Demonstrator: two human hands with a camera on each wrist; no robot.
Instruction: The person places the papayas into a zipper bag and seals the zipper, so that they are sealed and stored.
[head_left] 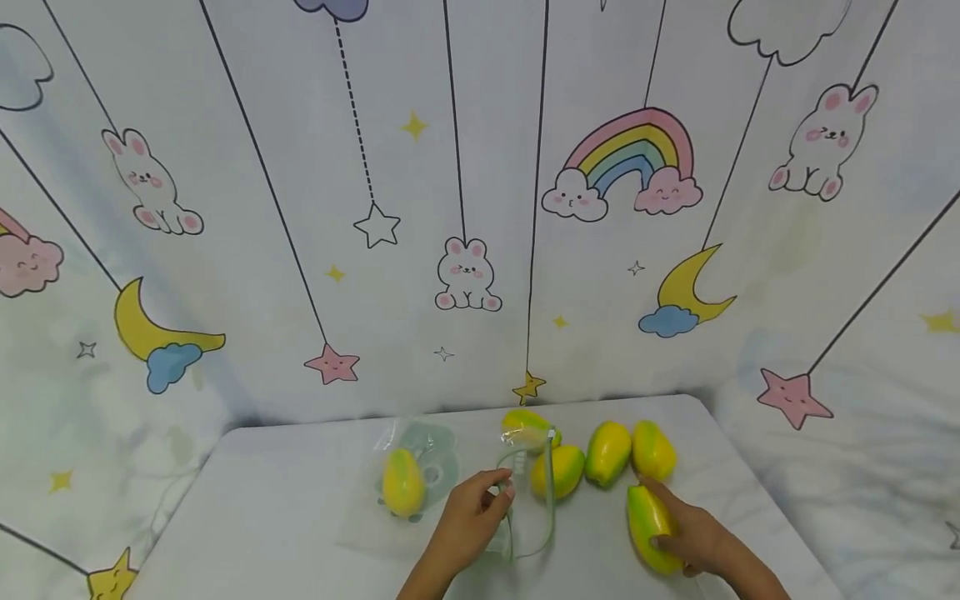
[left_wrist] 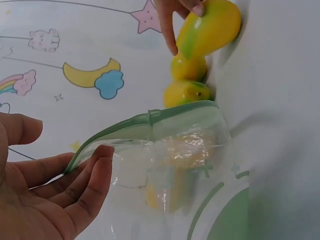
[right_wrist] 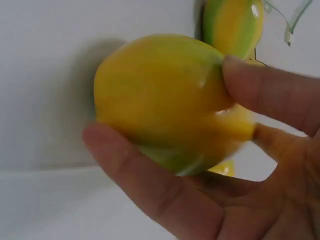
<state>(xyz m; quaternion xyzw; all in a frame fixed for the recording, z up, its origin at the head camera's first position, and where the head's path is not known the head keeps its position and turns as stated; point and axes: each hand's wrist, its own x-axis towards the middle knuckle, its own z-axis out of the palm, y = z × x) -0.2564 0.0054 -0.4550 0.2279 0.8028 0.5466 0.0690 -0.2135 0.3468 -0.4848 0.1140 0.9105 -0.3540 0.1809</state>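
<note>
My left hand (head_left: 468, 517) holds the green rim of a clear plastic bag (left_wrist: 135, 165) at its mouth, fingers bent round the edge and thumb apart. The bag lies along the table with its opening toward the right. A yellow papaya (head_left: 403, 482) shows at the bag's left part, by a green flower print, apparently inside. Around another yellow-green papaya (right_wrist: 160, 95), the thumb and fingers of my right hand (head_left: 697, 533) are curled, low over the table's right side. Beyond it sit several more papayas (head_left: 607, 454), one partly seen through the bag's plastic.
The white table (head_left: 262, 500) ends at a back edge against a pale curtain (head_left: 420, 333) printed with rabbits, stars and moons. The papayas stand close together between the bag and the table's right edge.
</note>
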